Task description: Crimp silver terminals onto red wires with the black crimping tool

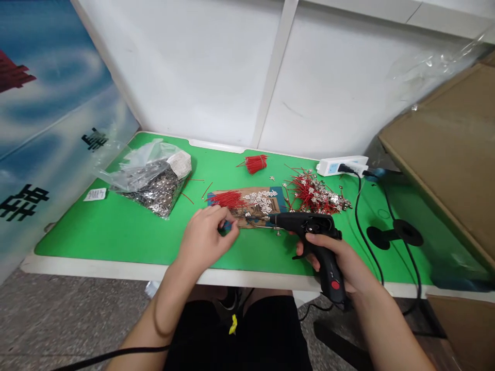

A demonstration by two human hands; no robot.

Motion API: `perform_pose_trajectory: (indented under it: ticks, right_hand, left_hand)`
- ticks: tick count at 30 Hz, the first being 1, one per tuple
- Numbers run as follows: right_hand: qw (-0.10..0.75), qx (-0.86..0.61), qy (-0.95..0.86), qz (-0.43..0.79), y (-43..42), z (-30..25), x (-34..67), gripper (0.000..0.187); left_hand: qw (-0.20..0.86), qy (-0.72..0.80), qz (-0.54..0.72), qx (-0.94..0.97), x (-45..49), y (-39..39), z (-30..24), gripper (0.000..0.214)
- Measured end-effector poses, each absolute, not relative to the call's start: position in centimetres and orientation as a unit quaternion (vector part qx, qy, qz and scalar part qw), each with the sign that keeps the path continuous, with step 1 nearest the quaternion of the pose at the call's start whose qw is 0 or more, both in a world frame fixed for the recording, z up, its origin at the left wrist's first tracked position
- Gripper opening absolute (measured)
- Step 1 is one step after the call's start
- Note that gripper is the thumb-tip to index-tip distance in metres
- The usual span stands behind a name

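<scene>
A small assembly workshop: green bench mat [116,232], a bag of metal tabs [157,188] beyond the left hand [204,239], red wires [231,198], a soldering gun [305,224] in the right hand [342,257], a power strip [340,166] past it (cardboard cartons [444,149] alongside).

One gun [309,225], one power strip [342,165], one bag [150,180] of metal tabs at left, one cardboard sheet [275,205], one black reel [394,234] at right, one label [95,194] far left. Red wires in three lots: tied bundle [256,163] far, bunch [230,199] on the cardboard, heap [315,193] right. Two hands: left hand [207,238], right hand [344,260].
</scene>
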State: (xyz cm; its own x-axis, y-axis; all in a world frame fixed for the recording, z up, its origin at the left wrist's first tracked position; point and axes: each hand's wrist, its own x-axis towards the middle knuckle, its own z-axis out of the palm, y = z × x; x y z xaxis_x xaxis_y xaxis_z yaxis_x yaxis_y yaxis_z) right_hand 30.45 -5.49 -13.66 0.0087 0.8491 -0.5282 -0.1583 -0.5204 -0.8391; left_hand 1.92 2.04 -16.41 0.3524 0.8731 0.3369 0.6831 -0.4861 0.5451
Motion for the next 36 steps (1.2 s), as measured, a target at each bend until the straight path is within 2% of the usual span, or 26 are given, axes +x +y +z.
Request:
perform_pose_trajectory:
  ticks: [4,9,16,24,36]
  right_hand:
    - [0.386,-0.612,-0.291,0.626,-5.43,-13.56,30.41,0.053]
    - [0.384,-0.621,-0.287,0.621,-5.26,-13.40,30.21,0.053]
    - [0.383,-0.613,-0.282,0.631,-5.08,-13.58,30.37,0.047]
    - [0.410,-0.545,-0.244,0.689,-4.66,-13.28,30.63,0.032]
    - [0.419,-0.534,-0.233,0.696,-4.72,-13.58,30.63,0.029]
  left_hand:
    - [0.160,0.488,0.300,0.804,1.92,2.03,-16.42,0.013]
    - [0.160,0.491,0.296,0.804,1.92,1.99,-16.45,0.014]
    - [0.160,0.489,0.302,0.803,1.81,1.92,-16.43,0.015]
    - [0.162,0.487,0.295,0.806,1.84,2.09,-16.44,0.017]
    - [0.161,0.500,0.282,0.802,2.00,1.98,-16.26,0.014]
